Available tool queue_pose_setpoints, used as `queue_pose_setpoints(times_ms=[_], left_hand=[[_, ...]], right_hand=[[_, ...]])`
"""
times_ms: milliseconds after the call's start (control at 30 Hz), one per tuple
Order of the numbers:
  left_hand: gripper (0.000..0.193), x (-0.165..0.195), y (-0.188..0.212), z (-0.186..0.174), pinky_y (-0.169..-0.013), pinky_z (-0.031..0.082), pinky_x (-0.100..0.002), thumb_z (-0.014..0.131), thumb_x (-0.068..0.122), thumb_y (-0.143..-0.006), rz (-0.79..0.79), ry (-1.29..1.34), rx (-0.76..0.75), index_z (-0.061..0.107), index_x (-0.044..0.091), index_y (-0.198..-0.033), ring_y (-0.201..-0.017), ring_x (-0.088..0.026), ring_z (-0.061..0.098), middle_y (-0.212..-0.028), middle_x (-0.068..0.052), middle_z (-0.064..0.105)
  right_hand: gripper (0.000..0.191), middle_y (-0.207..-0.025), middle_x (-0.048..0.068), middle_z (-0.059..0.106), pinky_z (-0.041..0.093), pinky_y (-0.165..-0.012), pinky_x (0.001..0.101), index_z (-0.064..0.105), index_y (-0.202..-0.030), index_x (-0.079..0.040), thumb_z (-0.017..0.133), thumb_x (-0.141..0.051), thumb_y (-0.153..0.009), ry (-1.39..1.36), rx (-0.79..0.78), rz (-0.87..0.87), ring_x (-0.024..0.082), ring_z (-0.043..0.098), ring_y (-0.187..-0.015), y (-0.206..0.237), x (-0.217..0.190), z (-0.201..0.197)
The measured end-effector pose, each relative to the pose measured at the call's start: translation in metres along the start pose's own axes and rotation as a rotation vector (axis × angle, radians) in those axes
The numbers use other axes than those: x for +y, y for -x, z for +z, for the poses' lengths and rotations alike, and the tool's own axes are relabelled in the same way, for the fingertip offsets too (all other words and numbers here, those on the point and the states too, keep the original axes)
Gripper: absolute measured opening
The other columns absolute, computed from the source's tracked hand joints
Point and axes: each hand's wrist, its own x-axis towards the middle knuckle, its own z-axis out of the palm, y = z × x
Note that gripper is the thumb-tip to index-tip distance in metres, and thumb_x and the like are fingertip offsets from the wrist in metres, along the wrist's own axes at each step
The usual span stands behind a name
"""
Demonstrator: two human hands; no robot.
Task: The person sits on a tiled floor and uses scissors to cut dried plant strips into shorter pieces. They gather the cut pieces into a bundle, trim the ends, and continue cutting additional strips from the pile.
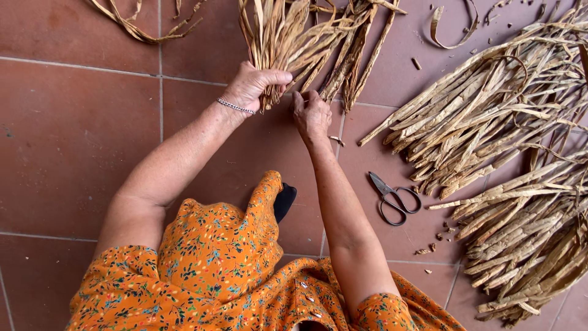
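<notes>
Leaves (294,43), dry and tan, hang in a bundle at the top centre of the frame, and you hold them there with both hands. Your left hand (254,84) is wrapped round the lower end of the bundle, fingers curled tight and thumb across the front; a thin silver bracelet (234,106) sits on that wrist. Your right hand (310,113) is just beside it, to the right and a little lower, fingers bent and narrow, pinching at the strip ends under the bundle. The two hands are near each other but not touching.

Scissors (394,198) with dark handles lie shut on the floor (73,141) right of centre, well apart from your right forearm. More strips lie in big piles (502,141) along the right side of the frame, fanning from upper right down to lower right. A few loose strips (144,24) lie at the upper left. Small scraps (429,248) dot the red tiles below the scissors. Your orange flowered dress (226,270) fills the bottom centre, with a dark shoe (284,201) showing at its edge.
</notes>
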Motion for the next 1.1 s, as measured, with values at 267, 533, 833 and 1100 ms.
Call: queue_pose_setpoints(times_ms=[267, 533, 833, 1100], left_hand=[[0.013, -0.023, 0.004, -0.006, -0.06, 0.059, -0.028, 0.081, -0.003, -0.077, -0.089, -0.005, 0.045, 0.073, -0.003, -0.087, -0.065, -0.015, 0.07, -0.079, -0.011, 0.074], [0.017, -0.052, 0.002, -0.037, -0.058, 0.059, -0.029, 0.08, -0.001, -0.077, -0.199, -0.079, 0.157, 0.073, -0.004, -0.092, -0.063, -0.016, 0.07, -0.079, -0.01, 0.073], [0.028, -0.091, 0.002, -0.028, -0.084, 0.061, -0.029, 0.084, 0.007, -0.08, -0.237, -0.109, 0.085, 0.076, 0.002, -0.107, -0.09, -0.014, 0.074, -0.097, -0.006, 0.079], [0.025, -0.076, 0.002, -0.025, -0.065, 0.065, -0.033, 0.081, 0.0, -0.077, -0.269, -0.169, 0.063, 0.073, -0.002, -0.101, -0.074, -0.018, 0.076, -0.089, -0.011, 0.076]], right_hand=[[0.056, -0.094, 0.02, 0.074, 0.059, -0.079, 0.0468, 0.074, -0.096, -0.004, 0.068, -0.059, -0.089, 0.275, -0.242, 0.123, 0.031, 0.073, -0.088, -0.029, -0.028, 0.001], [0.022, -0.075, 0.01, 0.073, 0.057, -0.056, 0.0313, 0.067, -0.084, 0.0, 0.064, -0.018, -0.096, -0.449, -0.169, 0.161, 0.013, 0.068, -0.063, -0.008, 0.031, 0.007], [0.022, -0.078, 0.004, 0.07, 0.058, -0.057, 0.0253, 0.065, -0.089, -0.003, 0.071, -0.022, -0.099, -0.784, -0.075, -0.066, 0.009, 0.066, -0.066, 0.024, 0.045, 0.025], [0.015, -0.097, 0.004, 0.075, 0.064, -0.078, 0.0297, 0.078, -0.105, -0.013, 0.07, -0.024, -0.099, -0.496, -0.299, -0.175, 0.013, 0.071, -0.089, 0.031, 0.06, 0.008]])
